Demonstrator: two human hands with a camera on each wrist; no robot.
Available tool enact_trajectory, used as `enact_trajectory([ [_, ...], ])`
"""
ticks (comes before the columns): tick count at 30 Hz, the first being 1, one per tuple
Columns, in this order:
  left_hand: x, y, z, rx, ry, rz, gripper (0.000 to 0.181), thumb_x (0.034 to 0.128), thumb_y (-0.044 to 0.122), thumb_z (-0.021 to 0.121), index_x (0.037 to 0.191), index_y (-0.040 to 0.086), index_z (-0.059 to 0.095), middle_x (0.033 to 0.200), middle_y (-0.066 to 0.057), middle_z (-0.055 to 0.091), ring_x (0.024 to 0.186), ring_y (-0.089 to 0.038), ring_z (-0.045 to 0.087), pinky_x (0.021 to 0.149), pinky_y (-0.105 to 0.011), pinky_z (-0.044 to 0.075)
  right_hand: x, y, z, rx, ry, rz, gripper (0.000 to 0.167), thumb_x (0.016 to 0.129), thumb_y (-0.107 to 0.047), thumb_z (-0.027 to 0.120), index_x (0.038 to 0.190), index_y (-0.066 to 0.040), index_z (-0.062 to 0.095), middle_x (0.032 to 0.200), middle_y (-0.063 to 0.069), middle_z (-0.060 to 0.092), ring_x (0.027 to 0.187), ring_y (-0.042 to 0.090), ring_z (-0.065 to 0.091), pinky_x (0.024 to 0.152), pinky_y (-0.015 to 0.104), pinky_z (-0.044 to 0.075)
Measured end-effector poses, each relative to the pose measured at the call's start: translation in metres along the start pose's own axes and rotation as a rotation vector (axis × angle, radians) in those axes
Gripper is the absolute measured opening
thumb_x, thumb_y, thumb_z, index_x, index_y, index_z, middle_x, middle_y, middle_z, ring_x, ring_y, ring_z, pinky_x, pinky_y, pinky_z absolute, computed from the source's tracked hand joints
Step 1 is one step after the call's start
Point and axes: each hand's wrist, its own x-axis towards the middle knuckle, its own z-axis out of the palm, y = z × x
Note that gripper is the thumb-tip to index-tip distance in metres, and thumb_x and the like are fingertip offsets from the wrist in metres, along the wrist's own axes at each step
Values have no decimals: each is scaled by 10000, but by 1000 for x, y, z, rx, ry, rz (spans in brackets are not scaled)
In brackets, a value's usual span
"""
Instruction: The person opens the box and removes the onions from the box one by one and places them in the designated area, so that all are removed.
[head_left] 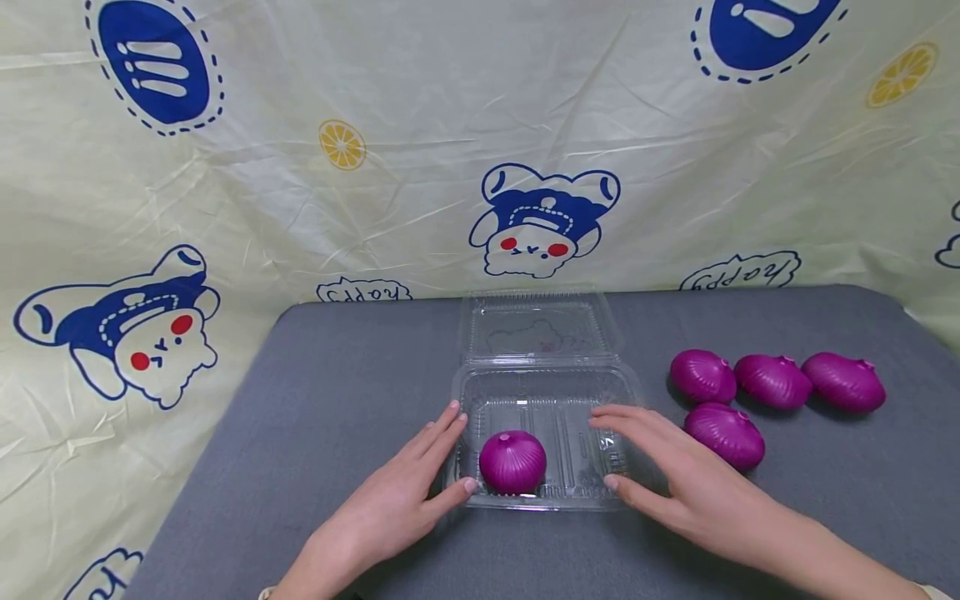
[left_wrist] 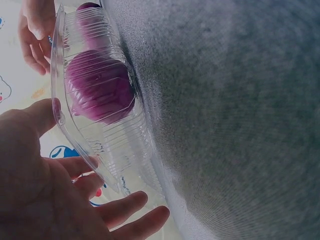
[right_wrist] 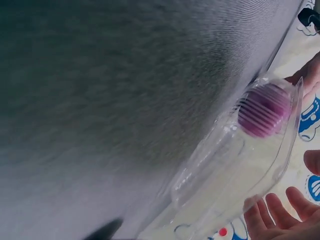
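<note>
A clear plastic clamshell box (head_left: pixel 577 504) lies on the table with its lid (head_left: pixel 540 329) folded back, away from me. One purple onion (head_left: pixel 513 462) sits in the front left of its base, and shows through the wall in the left wrist view and the right wrist view. At the box's left side is my left hand (head_left: pixel 397 500), fingers extended, with the thumb at the rim (left_wrist: pixel 55 112). My right hand (head_left: pixel 697 483) reaches over the right side with fingers spread and nothing held. Its fingertips (right_wrist: pixel 250 202) are by the box edge.
Several more purple onions (head_left: pixel 772 382) lie on the grey cloth-covered table (head_left: pixel 330 400) to the right, the closest (head_left: pixel 726 436) just beyond my right hand. A printed curtain (head_left: pixel 420 208) hangs behind the table's far edge.
</note>
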Motion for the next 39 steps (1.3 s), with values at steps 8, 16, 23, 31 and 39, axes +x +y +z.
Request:
enact_trajectory([
  [8, 0, 1, 0, 6, 4, 12, 732, 960, 531, 549, 1571, 265, 246, 1619, 157, 107, 1450, -278, 252, 1091, -487, 318, 16, -7, 18, 78, -44, -60, 603, 889, -305, 740, 1409, -397, 448, 1410, -159, 461, 1286, 84, 453, 931, 457, 490],
  [16, 1, 1, 0, 4, -19, -13, 735, 955, 568, 527, 1570, 284, 244, 1615, 173, 102, 1450, -289, 248, 1056, -535, 350, 31, -14, 30, 103, -108, -75, 581, 898, -344, 722, 1411, -391, 453, 1425, -153, 452, 1305, 103, 442, 948, 474, 476],
  [23, 0, 1, 1, 0, -9, -8, 727, 958, 557, 533, 1569, 275, 255, 1614, 174, 108, 1450, -283, 246, 1064, -525, 344, 42, -18, 38, 110, -136, -74, 560, 910, -441, 680, 1421, -370, 462, 1442, -150, 444, 1314, 100, 432, 959, 483, 465],
  [31, 0, 0, 0, 5, 6, 6, 719, 963, 542, 536, 1568, 265, 262, 1617, 160, 118, 1444, -286, 261, 1068, -513, 343, 53, -18, 45, 85, -237, -69, 596, 908, -516, 642, 1442, -311, 475, 1492, -121, 407, 1346, 120, 397, 985, 502, 438],
  [39, 0, 0, 0, -1, -2, 5, 722, 964, 547, 529, 1570, 268, 252, 1617, 165, 111, 1449, -290, 247, 1077, -509, 331, 68, -14, 53, 175, -292, -71, 651, 867, -469, 710, 1432, -233, 490, 1463, -48, 449, 1321, 201, 445, 914, 434, 502],
])
